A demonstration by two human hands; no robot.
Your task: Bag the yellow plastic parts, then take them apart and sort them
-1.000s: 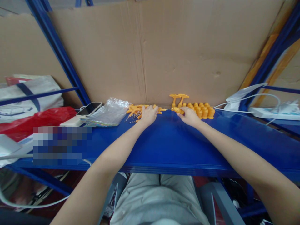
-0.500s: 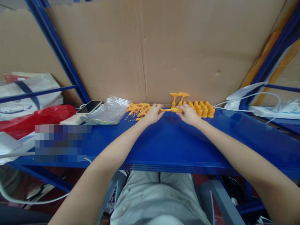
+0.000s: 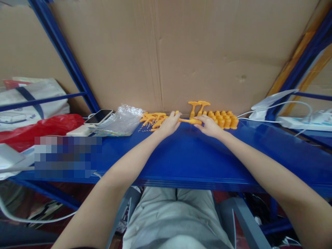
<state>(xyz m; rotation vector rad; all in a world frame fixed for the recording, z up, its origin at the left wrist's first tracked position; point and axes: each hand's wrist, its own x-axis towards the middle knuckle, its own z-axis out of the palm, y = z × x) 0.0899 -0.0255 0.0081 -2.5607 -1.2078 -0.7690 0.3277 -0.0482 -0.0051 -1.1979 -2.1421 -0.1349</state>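
Note:
Between my hands lies a yellow plastic corkscrew (image 3: pixel 187 121), held level just above the blue shelf. My left hand (image 3: pixel 169 125) is closed on its T-shaped handle end, whose tip shows above the fingers. The fingers of my right hand (image 3: pixel 208 126) grip the wider body at the other end. Beside my left hand is a pile of yellow T-handles (image 3: pixel 153 118) with thin metal spirals. Just past my right hand stand several yellow corkscrew bodies (image 3: pixel 226 120) in rows. Two upright corkscrews (image 3: pixel 199 108) with T-handles on top stand behind it.
A clear plastic bag (image 3: pixel 121 122), a phone (image 3: pixel 99 117) and a red plastic bag (image 3: pixel 57 128) lie to the left. White cables and a power strip (image 3: pixel 298 122) are at the right. A cardboard panel (image 3: pixel 181 52) backs the blue shelf (image 3: pixel 186 159).
The hands stay almost in place on the corkscrew. My left hand has turned slightly, and more of the handle tip now shows above its fingers.

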